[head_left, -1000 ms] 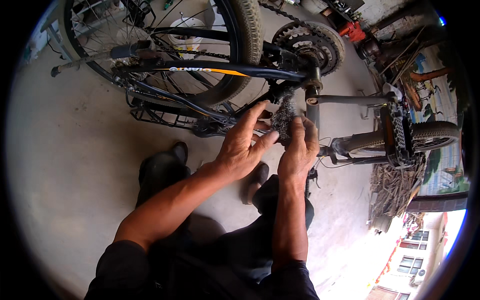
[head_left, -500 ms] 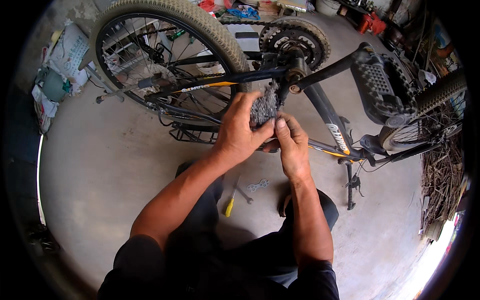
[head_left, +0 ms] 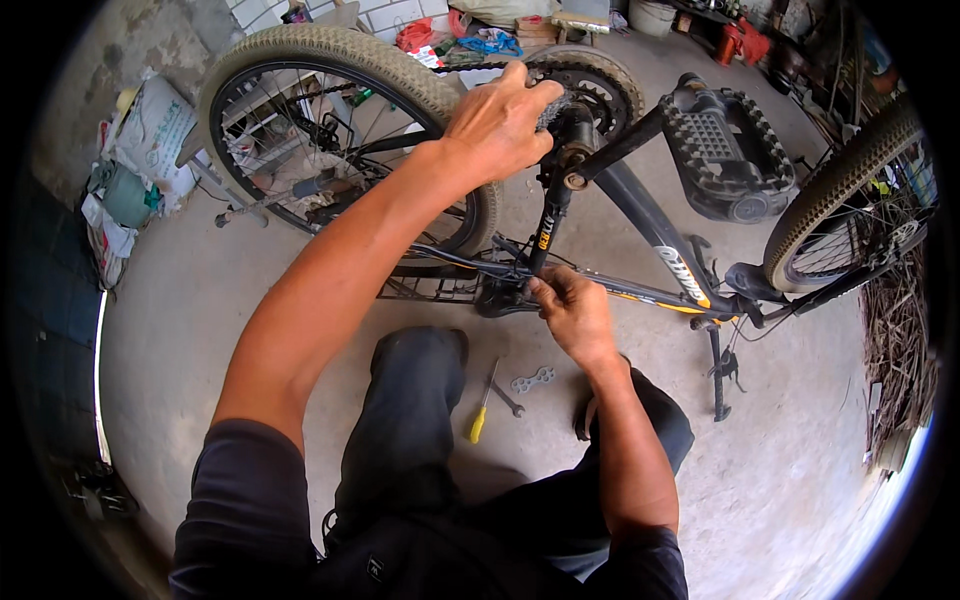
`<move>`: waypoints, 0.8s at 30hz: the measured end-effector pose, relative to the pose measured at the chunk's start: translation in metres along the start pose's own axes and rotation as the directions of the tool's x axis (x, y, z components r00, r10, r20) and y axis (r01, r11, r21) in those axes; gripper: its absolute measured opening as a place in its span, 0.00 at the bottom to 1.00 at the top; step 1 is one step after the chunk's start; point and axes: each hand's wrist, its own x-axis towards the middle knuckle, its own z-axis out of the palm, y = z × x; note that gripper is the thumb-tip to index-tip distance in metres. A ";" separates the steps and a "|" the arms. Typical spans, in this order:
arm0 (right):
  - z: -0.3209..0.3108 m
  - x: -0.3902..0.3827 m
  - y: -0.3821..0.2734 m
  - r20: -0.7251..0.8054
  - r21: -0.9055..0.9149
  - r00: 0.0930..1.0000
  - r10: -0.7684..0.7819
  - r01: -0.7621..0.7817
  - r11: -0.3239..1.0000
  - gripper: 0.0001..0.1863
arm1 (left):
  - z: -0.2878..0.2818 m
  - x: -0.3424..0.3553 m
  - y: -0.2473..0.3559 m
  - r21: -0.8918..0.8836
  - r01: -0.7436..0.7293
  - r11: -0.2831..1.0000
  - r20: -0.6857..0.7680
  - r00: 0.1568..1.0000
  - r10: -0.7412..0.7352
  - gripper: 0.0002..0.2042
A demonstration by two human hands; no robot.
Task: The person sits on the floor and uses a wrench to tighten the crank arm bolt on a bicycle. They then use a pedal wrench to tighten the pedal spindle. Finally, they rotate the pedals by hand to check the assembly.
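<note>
An upside-down black and orange bicycle [head_left: 640,215] stands before me. My left hand [head_left: 500,125] is raised beside the chainring [head_left: 600,88], fingers curled round a grey, speckled, rough-looking piece [head_left: 553,108]; the hand covers most of it and its kind is unclear. Lower down, my right hand [head_left: 577,318] has thumb and fingers pressed together by the frame tube, just right of the black saddle [head_left: 505,297]. Whatever it pinches, if anything, is hidden. The pedal [head_left: 730,152] sits on its crank to the right of both hands.
On the floor between my legs and the bicycle lie a yellow-handled screwdriver [head_left: 483,408], a wrench [head_left: 512,402] and a flat multi-hole spanner [head_left: 534,379]. The rear wheel [head_left: 225,110] is left, the front wheel [head_left: 840,210] right. Sacks [head_left: 155,135] and a stick bundle [head_left: 895,340] flank them.
My left hand has moved up and away from the right hand, carrying the grey speckled piece toward the chainring. The right hand is now lower, beside the saddle. The view has shifted slightly.
</note>
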 end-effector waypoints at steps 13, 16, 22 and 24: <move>0.013 -0.004 -0.005 0.137 -0.326 0.988 -0.067 0.109 0.939 0.09 | -0.011 0.026 -0.006 0.104 -0.050 0.993 0.313 0.949 0.015 0.20; 0.011 -0.005 -0.006 0.121 -0.341 0.991 -0.055 0.094 0.936 0.09 | -0.015 0.014 -0.013 0.174 0.001 0.985 0.221 0.974 -0.041 0.22; 0.012 -0.004 -0.008 0.141 -0.359 0.987 -0.077 0.123 0.925 0.10 | -0.015 0.015 -0.008 0.192 -0.171 0.966 0.063 0.985 0.162 0.22; 0.018 -0.004 -0.010 0.173 -0.380 0.982 -0.071 0.134 0.915 0.10 | -0.010 0.019 -0.015 0.235 -0.303 0.924 0.039 0.953 0.302 0.21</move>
